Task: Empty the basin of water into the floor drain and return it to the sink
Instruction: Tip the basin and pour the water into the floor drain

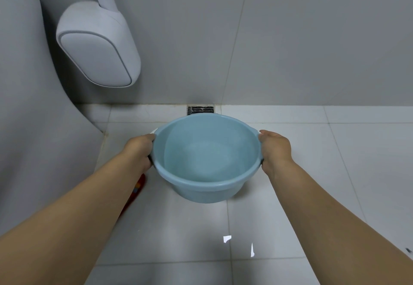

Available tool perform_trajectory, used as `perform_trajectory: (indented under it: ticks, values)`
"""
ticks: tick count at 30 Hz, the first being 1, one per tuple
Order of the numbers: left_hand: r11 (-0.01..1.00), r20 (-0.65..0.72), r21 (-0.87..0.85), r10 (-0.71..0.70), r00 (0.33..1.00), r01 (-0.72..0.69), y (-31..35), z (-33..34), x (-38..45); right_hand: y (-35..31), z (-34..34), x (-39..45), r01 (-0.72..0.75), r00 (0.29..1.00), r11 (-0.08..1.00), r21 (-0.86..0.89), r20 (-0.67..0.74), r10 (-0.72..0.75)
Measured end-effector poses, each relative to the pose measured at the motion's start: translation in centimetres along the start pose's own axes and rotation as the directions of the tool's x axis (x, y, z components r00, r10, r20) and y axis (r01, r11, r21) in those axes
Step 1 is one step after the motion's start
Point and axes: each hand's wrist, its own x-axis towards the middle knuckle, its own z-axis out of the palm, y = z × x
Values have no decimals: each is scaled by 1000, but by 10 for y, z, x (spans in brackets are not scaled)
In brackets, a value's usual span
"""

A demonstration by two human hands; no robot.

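Pale tiled floor point(290, 195), floor drain point(200, 110) beyond; light-blue round basin point(196, 186), both hands' fingers gripping rim

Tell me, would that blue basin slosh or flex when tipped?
Likely stiff: the blue basin keeps its round shape with both hands, left and right, gripping opposite rims. The water inside looks shallow, so probably light, though it could slosh.
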Motion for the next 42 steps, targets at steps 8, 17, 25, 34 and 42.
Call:
perform_trajectory:
  ticks: [8,17,25,34,42]
  values:
    - [1000,-25,18,-18,1000,18,2,1,-1,0,0,2,1,1000,1000,-15,-15,-2]
    - [999,-33,23,-28,999,29,5,2,-8,1,1,6,7,1000,1000,-24,-22,-7]
    - [1000,-6,3,-20,1000,21,7,6,-11,0,0,8,7,1000,999,-50,-19,-8]
    - [1000,-6,7,-22,1000,22,7,7,-15,0,1,7,4,1000,999,-52,-19,-5]
    - [1000,14,7,-24,1000,24,7,6,-16,-1,0,7,1,1000,999,-45,-4,-1]
